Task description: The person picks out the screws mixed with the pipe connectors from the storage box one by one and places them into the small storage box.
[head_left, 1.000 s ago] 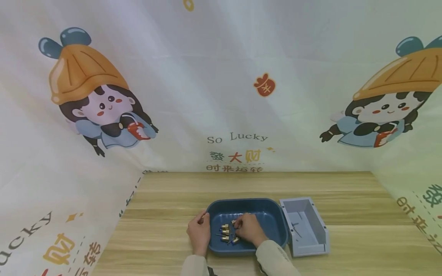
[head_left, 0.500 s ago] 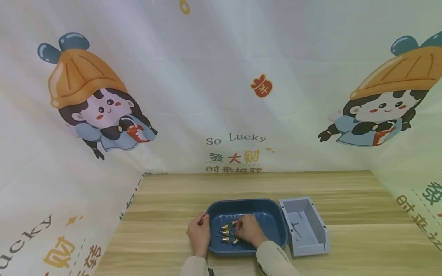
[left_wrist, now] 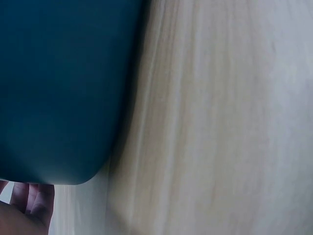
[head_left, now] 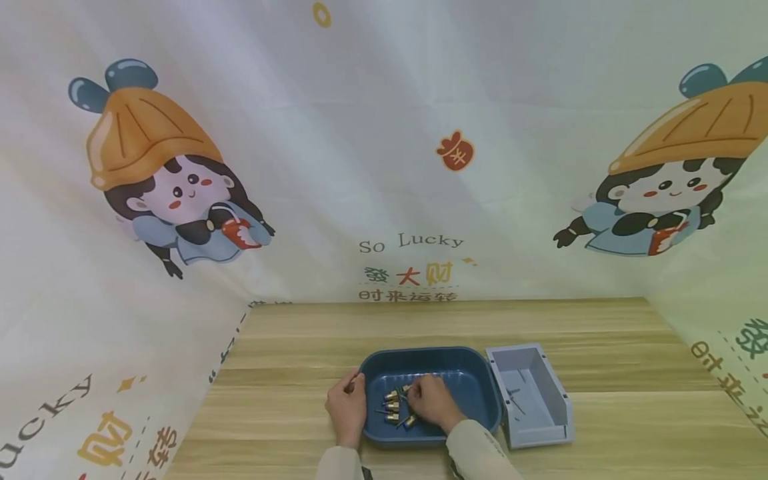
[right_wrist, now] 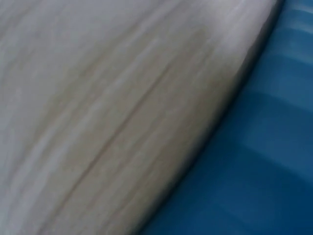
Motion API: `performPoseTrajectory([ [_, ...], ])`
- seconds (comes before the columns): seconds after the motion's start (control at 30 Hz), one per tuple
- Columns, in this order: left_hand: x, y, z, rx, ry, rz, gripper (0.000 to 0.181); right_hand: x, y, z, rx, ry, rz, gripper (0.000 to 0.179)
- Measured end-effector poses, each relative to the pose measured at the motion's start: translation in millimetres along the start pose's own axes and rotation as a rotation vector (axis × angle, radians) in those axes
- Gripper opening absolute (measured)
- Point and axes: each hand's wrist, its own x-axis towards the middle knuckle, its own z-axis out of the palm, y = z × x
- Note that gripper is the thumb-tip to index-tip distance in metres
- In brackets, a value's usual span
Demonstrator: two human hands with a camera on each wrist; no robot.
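My left hand (head_left: 347, 408) grips the left rim of a dark blue plastic tray (head_left: 474, 360), thumb at the top edge. In the left wrist view, fingers of that hand (left_wrist: 29, 208) lie against the tray's outer wall (left_wrist: 54, 88). Inside the tray lie several small brass fittings (head_left: 393, 405) with blue ends, and thin dark screw-like pieces (head_left: 381, 411) among them. My right hand (head_left: 433, 400) reaches over the near right part of the tray, fingers curled and pinching at a brass fitting (head_left: 406, 388), which its fingertips partly hide. The right wrist view has only tray and tabletop.
Against the tray's right side stands a grey open-front bin (head_left: 540, 400) holding a few thin dark pieces (head_left: 516, 400). Both containers rest on a wood-grain table (head_left: 288, 360). A printed cloth (head_left: 336, 167) closes off the back and sides.
Both hands stay almost in place, the right one still at the fittings with only slight finger shifts. The head view tilts a little.
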Motion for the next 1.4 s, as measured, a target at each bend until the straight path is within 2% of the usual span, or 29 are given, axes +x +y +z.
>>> performPoseTrajectory([
  [0.17,-0.1,0.0,0.4,-0.001,-0.001,0.006,0.019,1.6,-1.8,-2.3,0.019,0.021,0.003,0.008],
  [0.4,-0.2,-0.5,1.4,-0.002,-0.004,0.008,0.018,2.4,-7.4,-9.4,0.085,0.062,-0.007,0.007],
  [0.73,-0.2,1.4,-0.1,0.01,-0.006,-0.002,0.019,3.9,-5.1,-18.4,0.095,0.145,-0.049,0.005],
  [0.9,0.1,1.5,-0.6,0.016,-0.011,-0.019,0.02,1.7,-7.2,-27.7,0.109,0.143,-0.042,0.006],
  [1.2,0.5,1.7,0.0,0.018,-0.016,-0.012,0.021,-3.5,-10.9,-47.9,0.098,0.154,-0.041,0.006],
  [1.4,0.8,0.5,1.6,0.019,-0.016,-0.023,0.021,-10.5,-6.2,-65.3,0.073,0.144,-0.004,0.007],
])
